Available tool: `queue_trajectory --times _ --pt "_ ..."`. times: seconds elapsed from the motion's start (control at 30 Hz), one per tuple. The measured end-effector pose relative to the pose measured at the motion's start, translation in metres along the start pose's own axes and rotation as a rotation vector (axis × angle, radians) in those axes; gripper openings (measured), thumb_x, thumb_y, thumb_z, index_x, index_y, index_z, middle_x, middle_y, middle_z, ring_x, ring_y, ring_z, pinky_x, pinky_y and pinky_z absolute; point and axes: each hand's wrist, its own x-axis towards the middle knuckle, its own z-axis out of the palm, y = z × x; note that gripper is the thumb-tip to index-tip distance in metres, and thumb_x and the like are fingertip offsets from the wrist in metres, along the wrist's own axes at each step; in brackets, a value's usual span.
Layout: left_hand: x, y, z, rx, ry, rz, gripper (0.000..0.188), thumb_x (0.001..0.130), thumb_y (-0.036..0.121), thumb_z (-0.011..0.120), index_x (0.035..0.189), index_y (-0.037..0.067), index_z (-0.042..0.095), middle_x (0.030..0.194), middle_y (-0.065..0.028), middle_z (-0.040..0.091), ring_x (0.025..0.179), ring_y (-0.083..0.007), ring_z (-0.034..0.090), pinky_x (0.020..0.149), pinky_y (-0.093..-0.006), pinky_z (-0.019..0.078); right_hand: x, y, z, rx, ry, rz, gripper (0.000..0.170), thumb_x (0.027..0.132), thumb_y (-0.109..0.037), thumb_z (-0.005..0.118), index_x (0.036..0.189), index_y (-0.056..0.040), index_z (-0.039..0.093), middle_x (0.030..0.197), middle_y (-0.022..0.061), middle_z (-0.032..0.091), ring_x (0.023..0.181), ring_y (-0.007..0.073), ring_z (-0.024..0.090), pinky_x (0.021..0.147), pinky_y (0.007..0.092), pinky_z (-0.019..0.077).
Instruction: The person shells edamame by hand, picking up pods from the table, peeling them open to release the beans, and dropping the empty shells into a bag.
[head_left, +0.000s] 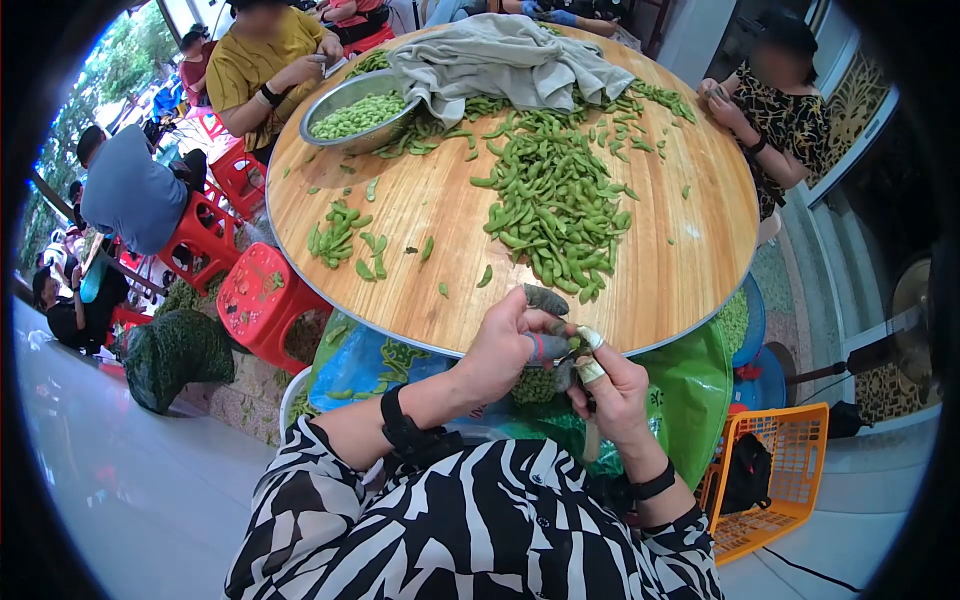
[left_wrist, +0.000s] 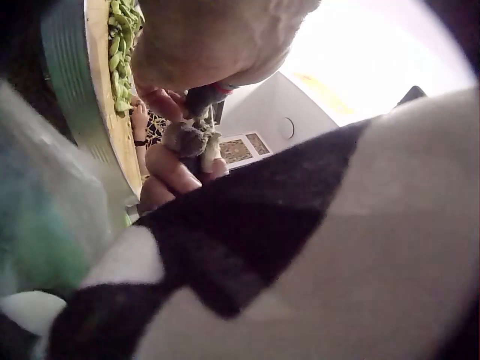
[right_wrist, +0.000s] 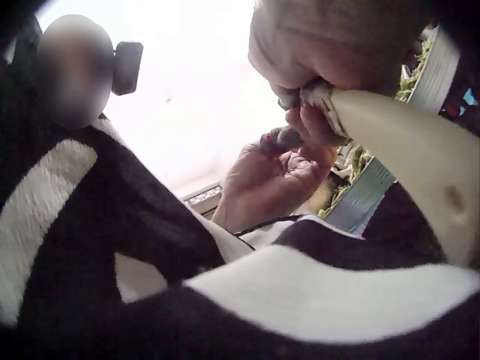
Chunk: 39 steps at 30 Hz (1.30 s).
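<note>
My left hand [head_left: 497, 345] and right hand [head_left: 618, 388] meet in front of the table's near edge, fingers bent toward each other. Grey coverings sit on the left thumb and forefinger, with a red band at the thumb. Pale wraps [head_left: 593, 370] circle the right thumb. A cream strip [right_wrist: 420, 150] runs down from the right fingers, which pinch its upper end. In the left wrist view, a grey-covered fingertip [left_wrist: 193, 141] shows among the meeting fingers. Whether the left fingers grip anything is something I cannot tell. Just beyond the hands, green soybean pods [head_left: 560, 200] lie heaped.
The round wooden table [head_left: 690, 250] bears a metal bowl [head_left: 310, 125] of shelled beans and a grey cloth [head_left: 500, 65]. Other people sit around it. Red stools [head_left: 265, 290] stand left; an orange crate [head_left: 815, 470] stands right. Green plastic [head_left: 690, 385] hangs under the table edge.
</note>
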Motion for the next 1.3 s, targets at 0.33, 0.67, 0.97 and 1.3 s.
queue_trajectory --times 0.33,0.67,0.97,1.3 --pt "0.007 0.006 -0.001 -0.144 -0.109 -0.158 0.036 0.080 -0.002 0.064 0.112 0.001 0.048 0.096 -0.0083 0.063 0.079 -0.0143 0.062 0.060 -0.0248 0.0491 0.000 -0.005 -0.008 -0.083 0.052 -0.005 0.035 0.094 -0.005 0.049 0.129 -0.0005 0.051 0.072 -0.0012 0.055 0.052 0.0032 0.043 0.045 0.0181 0.0336" --pt "0.007 -0.004 -0.001 -0.043 -0.075 -0.090 0.036 0.080 -0.001 0.064 0.112 0.003 0.048 0.092 -0.0067 0.063 0.078 -0.0131 0.061 0.060 -0.0243 0.0467 0.006 -0.004 0.000 -0.011 0.201 -0.015 0.012 0.090 -0.004 0.054 0.101 0.0008 0.058 0.070 -0.0010 0.054 0.050 0.0023 0.042 0.044 0.0188 0.0316" --pt "0.005 -0.007 -0.009 0.002 -0.130 -0.113 0.039 0.079 -0.001 0.065 0.114 0.004 0.048 0.092 -0.0074 0.063 0.079 -0.0131 0.061 0.060 -0.0240 0.0462 0.013 -0.012 -0.009 -0.095 0.104 0.109 0.004 0.083 -0.002 0.055 0.080 -0.0022 0.052 0.059 -0.0021 0.048 0.047 0.0041 0.042 0.042 0.0208 0.0312" --pt "0.006 -0.012 -0.001 0.212 -0.140 0.122 0.044 0.074 -0.010 0.055 0.115 0.002 0.046 0.099 -0.0063 0.060 0.086 -0.0123 0.058 0.069 -0.0304 0.0485 0.017 -0.006 -0.004 0.187 0.077 0.270 0.005 0.083 -0.006 0.049 0.084 -0.0018 0.052 0.064 0.0017 0.053 0.046 0.0081 0.047 0.041 0.0213 0.0352"
